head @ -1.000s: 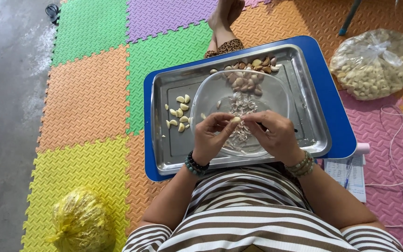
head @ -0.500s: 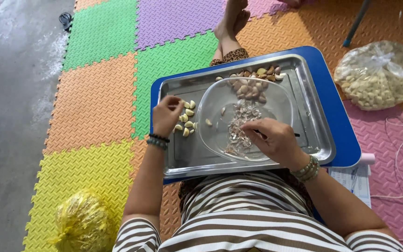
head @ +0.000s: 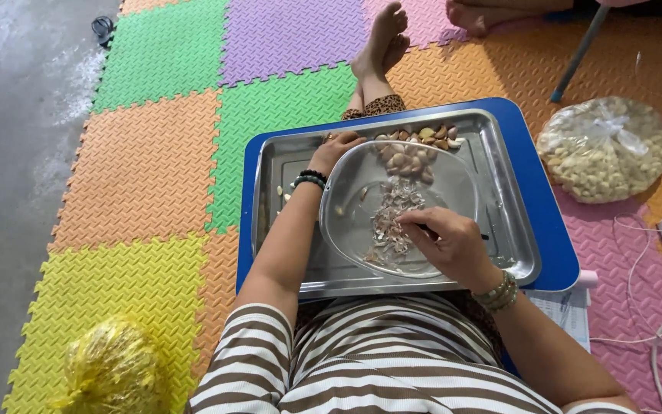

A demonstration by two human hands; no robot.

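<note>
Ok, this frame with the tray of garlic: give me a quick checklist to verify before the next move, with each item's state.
1. Left hand at the unpeeled cloves at the tray's far edge: ok.
2. Clove actually gripped by the left hand: cannot tell, fingers hide it.
3. Right hand resting on the clear bowl rim, above the peels: ok.
4. Thin tool in the right hand: cannot tell, mostly hidden.
5. Metal tray seated flat on the blue tray: ok.
6. Peeled cloves lie apart on the tray's left side: ok.

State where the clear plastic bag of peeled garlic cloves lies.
The clear bag lies at the right of the head view, on the orange mat, just beyond the blue tray.
</note>
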